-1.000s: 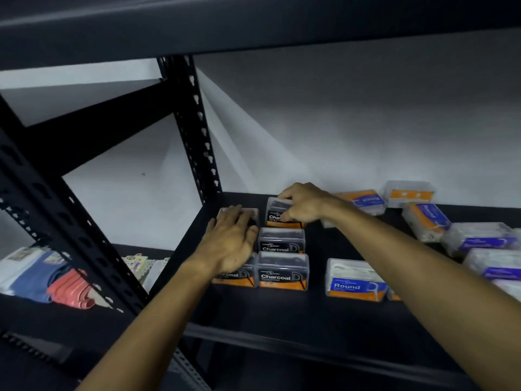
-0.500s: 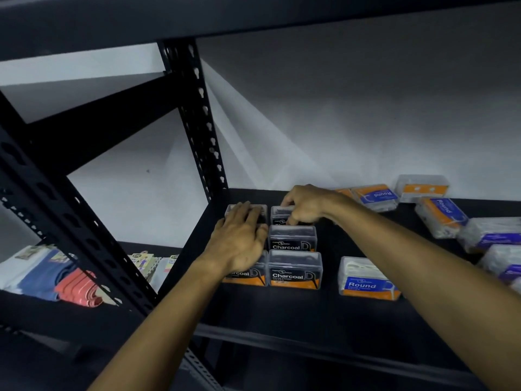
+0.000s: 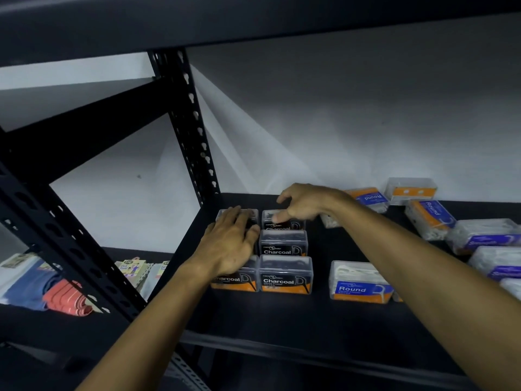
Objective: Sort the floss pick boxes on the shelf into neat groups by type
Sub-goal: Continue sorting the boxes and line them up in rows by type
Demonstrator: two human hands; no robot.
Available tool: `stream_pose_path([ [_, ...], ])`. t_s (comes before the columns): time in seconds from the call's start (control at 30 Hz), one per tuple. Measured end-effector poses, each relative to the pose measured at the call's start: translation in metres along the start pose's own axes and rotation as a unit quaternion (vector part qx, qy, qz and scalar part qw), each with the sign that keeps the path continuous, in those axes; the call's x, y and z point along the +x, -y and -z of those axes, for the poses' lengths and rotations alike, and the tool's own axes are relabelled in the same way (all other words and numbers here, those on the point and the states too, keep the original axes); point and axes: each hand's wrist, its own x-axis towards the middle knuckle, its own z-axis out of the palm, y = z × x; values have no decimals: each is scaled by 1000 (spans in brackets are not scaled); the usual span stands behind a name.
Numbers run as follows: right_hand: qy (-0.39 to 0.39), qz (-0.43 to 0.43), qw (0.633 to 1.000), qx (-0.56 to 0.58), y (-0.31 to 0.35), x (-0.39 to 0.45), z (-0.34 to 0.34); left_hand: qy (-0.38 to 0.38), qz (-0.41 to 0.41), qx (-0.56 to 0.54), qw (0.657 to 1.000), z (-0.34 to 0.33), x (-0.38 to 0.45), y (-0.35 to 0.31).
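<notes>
While we look down at the dark shelf (image 3: pixel 324 314), we see our left hand (image 3: pixel 229 246) lying flat, fingers straight, on the left column of Charcoal boxes (image 3: pixel 285 273) in the middle of the frame. Our right hand (image 3: pixel 306 203) floats just above the back Charcoal box (image 3: pixel 277 220), fingers loosely spread, holding nothing. One Round box (image 3: pixel 359 280) stands at the lower right, apart from the black ones. More Round boxes (image 3: pixel 430 214) lie mixed up along the right edge.
</notes>
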Motion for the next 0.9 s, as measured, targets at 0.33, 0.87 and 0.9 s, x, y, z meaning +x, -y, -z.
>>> stream_pose_path([
  [0.33,-192,-15,981,26,-74,-28,60,-51,-51,-36,997,34,31,-55],
  [0.87,-183,-58,974,-123,-154,-40,61,153,-99,49,982,-15,141,-154],
  [0.9,-172,-50,974,-142,-155,-38,60,153,-100,49,982,-17,144,-153],
])
